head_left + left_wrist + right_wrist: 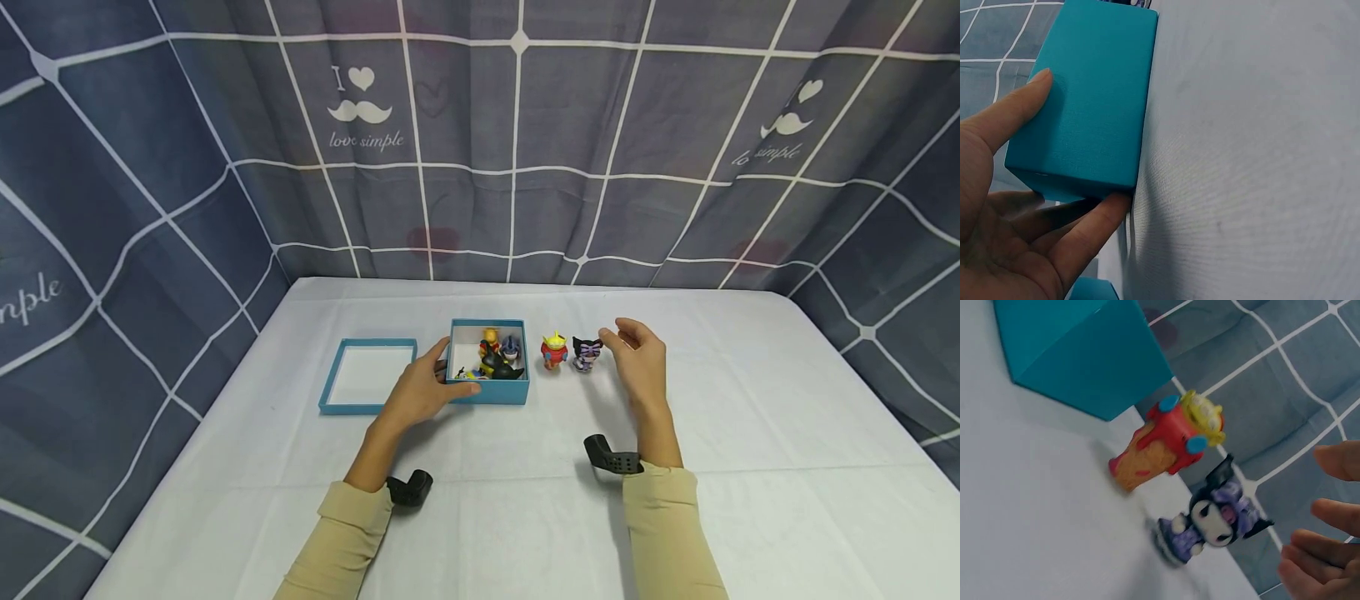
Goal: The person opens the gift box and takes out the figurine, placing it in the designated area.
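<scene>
My left hand (417, 388) grips the near left corner of a teal box (491, 392), its thumb along the front wall and its fingers at the left side. Inside the open box lie several small toy figures, among them a black one (497, 364) and a blue-grey one (511, 347). To the right of the box stands a red and yellow figurine (1175, 434) on a cone-like base. Beside it is a black and purple figurine (1211, 519) with pointed ears. My right hand (637, 358) hovers just right of this one, fingers apart from it in the right wrist view.
The teal-rimmed box lid (351, 409) lies to the left of the box, white inside up. A white cloth covers the table (495, 517). Grey checked curtains (472, 208) hang behind and at both sides.
</scene>
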### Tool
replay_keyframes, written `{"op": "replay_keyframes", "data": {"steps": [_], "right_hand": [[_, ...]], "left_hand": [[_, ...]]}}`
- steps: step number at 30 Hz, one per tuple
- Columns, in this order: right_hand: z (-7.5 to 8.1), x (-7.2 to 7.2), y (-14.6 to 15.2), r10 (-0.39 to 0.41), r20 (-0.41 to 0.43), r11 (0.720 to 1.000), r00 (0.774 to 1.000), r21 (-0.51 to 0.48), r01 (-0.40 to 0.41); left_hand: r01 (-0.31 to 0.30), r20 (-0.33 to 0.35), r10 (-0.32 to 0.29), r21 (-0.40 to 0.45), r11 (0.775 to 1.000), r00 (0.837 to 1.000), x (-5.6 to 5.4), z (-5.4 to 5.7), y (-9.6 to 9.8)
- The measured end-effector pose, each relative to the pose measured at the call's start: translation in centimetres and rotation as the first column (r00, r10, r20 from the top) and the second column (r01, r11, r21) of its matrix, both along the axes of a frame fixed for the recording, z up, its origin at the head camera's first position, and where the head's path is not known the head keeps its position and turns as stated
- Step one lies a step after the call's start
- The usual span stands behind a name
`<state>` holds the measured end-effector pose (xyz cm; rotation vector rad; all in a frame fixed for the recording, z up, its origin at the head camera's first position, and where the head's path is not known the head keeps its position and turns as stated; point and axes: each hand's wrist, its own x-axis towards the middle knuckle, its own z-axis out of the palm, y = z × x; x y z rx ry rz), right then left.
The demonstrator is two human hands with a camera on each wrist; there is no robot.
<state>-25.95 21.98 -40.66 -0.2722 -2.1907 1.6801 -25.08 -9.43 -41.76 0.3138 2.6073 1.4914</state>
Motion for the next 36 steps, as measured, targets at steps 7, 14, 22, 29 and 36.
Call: {"op": "replay_keyframes", "data": {"steps": [7, 14, 22, 29, 36], "right_hand": [[1.6, 0.4, -1.6, -0.013, -0.133, 1.000, 0.991, -0.029, 0.010], [2.4, 1.1, -5.9, 0.146, -0.168, 0.989, 0.975, 0.061, -0.138], [1.2, 1.3, -9.7, 0.349, -0.145, 0.920, 0.926, 0.240, -0.309], [0.9, 1.4, -11.5, 0.384, -0.103, 0.868, 0.918, 0.380, -0.320], [0.9, 1.3, -13.2, 0.357, -0.059, 0.821, 0.932, 0.495, -0.283]], "left_hand": [[-0.002, -0.005, 0.002, -0.006, 1.000, 1.000, 0.0, 0.2, -0.1], [0.001, -0.008, -0.001, -0.010, 1.000, 1.000, 0.0, 0.3, -0.1], [-0.008, -0.006, 0.008, -0.005, 1.000, 1.000, 0.0, 0.0, -0.1], [-0.008, 0.001, 0.008, 0.007, 1.000, 1.000, 0.0, -0.1, 0.0], [0.009, -0.011, -0.009, 0.015, 1.000, 1.000, 0.1, 0.1, -0.1]]}}
